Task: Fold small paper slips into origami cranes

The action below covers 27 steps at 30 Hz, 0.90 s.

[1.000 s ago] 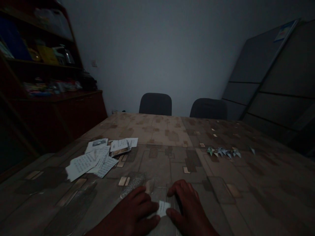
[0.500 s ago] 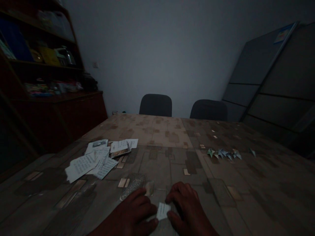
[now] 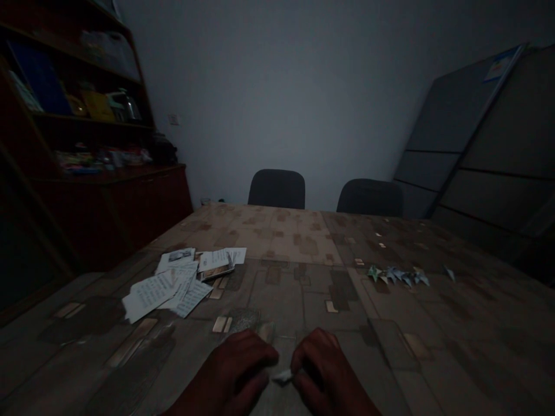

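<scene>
A small folded piece of white paper is between my two hands at the bottom centre, seen almost edge-on. My right hand pinches its right end between thumb and bent fingers. Just left of the paper, my left hand has its thumb and fingers apart, with nothing seen between them. Printed paper sheets lie loosely piled on the left of the patterned tablecloth. On the right, several small folded paper pieces stand in a row, and one more sits apart from them.
Two dark chairs stand behind the table's far edge. A wooden cabinet with filled shelves is at the left, and grey panels lean at the right. The room is dim.
The small paper has turned from showing its flat printed face to lying nearly edge-on. My left fingers have come away from it. The view has shifted slightly.
</scene>
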Motion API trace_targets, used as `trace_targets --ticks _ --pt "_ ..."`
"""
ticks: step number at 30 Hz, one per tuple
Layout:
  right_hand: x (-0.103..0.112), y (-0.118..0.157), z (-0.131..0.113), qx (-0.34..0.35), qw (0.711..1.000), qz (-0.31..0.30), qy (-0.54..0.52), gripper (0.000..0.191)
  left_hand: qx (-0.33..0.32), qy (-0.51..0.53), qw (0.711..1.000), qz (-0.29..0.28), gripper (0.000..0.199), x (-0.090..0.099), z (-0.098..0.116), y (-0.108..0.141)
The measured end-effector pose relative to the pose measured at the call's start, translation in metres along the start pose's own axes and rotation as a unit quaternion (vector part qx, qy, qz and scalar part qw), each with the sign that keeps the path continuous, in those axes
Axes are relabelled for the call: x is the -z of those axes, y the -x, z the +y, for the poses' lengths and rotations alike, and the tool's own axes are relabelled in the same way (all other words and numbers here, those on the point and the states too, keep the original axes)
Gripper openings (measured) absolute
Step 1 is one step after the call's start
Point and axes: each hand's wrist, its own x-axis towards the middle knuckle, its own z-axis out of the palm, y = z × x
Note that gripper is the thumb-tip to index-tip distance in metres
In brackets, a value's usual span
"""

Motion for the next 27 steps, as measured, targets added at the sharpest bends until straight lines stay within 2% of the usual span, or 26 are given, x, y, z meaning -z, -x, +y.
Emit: trace_targets --ticks 1,3,4,6,7,8,10,14,17,20,25,27 --pt "0.001 -0.001 0.000 0.007 1.000 0.003 -0.006 0.025 -0.004 -0.005 0.999 0.034 0.027 0.001 0.002 0.000" --pt "0.003 -0.002 -0.001 0.030 0.999 0.012 -0.014 0.022 0.000 0.014 0.999 0.037 0.035 0.002 0.006 0.000" --pt "0.004 -0.003 -0.002 0.046 0.999 0.018 -0.017 0.020 0.033 0.026 0.999 0.004 0.028 0.002 0.008 -0.001" --pt "0.006 -0.004 -0.004 0.077 0.997 0.024 -0.018 0.018 0.081 0.033 0.996 -0.025 0.010 0.001 0.014 -0.005" --pt "0.006 -0.004 -0.005 0.088 0.996 0.023 -0.019 0.017 0.094 0.042 0.994 -0.036 0.004 0.000 0.017 -0.007" --pt "0.007 -0.004 -0.006 0.095 0.995 0.022 -0.023 0.017 0.106 0.054 0.992 -0.037 0.008 -0.001 0.019 -0.008" --pt "0.007 -0.003 -0.008 0.074 0.996 0.018 -0.038 0.017 0.142 0.094 0.985 -0.025 0.017 -0.004 0.019 -0.009" --pt "0.008 -0.002 -0.010 -0.020 0.997 0.039 -0.067 0.021 0.226 0.192 0.955 0.013 0.028 -0.014 0.012 -0.006" --pt "0.006 -0.003 -0.011 -0.010 0.998 0.041 -0.043 0.014 0.245 0.188 0.951 0.024 0.029 -0.016 0.012 -0.005" --pt "0.003 -0.005 -0.010 0.031 0.999 0.043 -0.010 0.009 0.229 0.151 0.962 0.019 0.026 -0.012 0.018 -0.007" --pt "-0.003 -0.007 -0.009 0.078 0.993 0.084 0.012 0.006 0.116 0.046 0.992 0.008 0.020 -0.005 0.028 -0.013" --pt "-0.005 -0.007 -0.009 0.075 0.993 0.093 0.010 0.008 0.100 0.010 0.995 0.009 0.017 -0.007 0.029 -0.013"
